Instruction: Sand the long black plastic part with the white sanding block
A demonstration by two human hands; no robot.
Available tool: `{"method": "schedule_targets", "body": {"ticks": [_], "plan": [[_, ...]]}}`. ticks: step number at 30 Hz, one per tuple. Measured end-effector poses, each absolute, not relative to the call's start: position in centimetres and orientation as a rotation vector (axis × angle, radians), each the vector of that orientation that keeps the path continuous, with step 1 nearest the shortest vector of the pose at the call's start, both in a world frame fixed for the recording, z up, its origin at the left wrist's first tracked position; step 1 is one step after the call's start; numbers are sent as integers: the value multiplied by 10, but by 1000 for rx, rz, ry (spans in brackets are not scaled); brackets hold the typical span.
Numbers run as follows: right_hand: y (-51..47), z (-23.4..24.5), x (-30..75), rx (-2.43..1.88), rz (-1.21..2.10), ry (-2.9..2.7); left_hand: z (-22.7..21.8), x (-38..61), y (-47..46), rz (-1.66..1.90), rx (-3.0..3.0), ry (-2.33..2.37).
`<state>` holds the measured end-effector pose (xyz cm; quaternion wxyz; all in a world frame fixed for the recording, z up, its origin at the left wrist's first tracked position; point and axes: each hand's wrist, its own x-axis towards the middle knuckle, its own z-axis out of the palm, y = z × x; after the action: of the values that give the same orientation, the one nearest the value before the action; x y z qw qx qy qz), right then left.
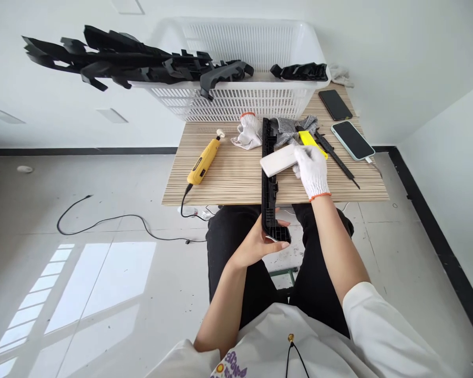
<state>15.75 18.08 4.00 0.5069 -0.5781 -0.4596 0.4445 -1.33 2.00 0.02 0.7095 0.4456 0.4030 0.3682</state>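
My bare left hand (263, 239) is closed around the near end of a long black plastic trim part (268, 191). The part lies over the table's front edge and points away from me, its ribbed side up. A white knitted glove with an orange cuff covers my right hand (312, 167). Its fingers grip a flat white rectangular block (278, 159), which is held across the black part; whether the two touch, I cannot tell. Beside the right hand lie a yellow utility knife (312, 144) and a dark caliper (337, 158).
A yellow rotary tool (204, 161) with a cord lies at the left. Behind stands a white plastic basket (236, 102) with several black parts (142, 63) jutting left. A white glove (249, 131), a grey glove (287, 127) and two phones (352, 139) (335, 104) rest on the table (230, 181).
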Motion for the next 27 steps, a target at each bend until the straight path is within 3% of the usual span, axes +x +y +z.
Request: {"method": "schedule_targets", "body": {"ticks": [27], "plan": [[174,45,161,-1393,1105,-1138,4,-13,22,832,965,873]]}}
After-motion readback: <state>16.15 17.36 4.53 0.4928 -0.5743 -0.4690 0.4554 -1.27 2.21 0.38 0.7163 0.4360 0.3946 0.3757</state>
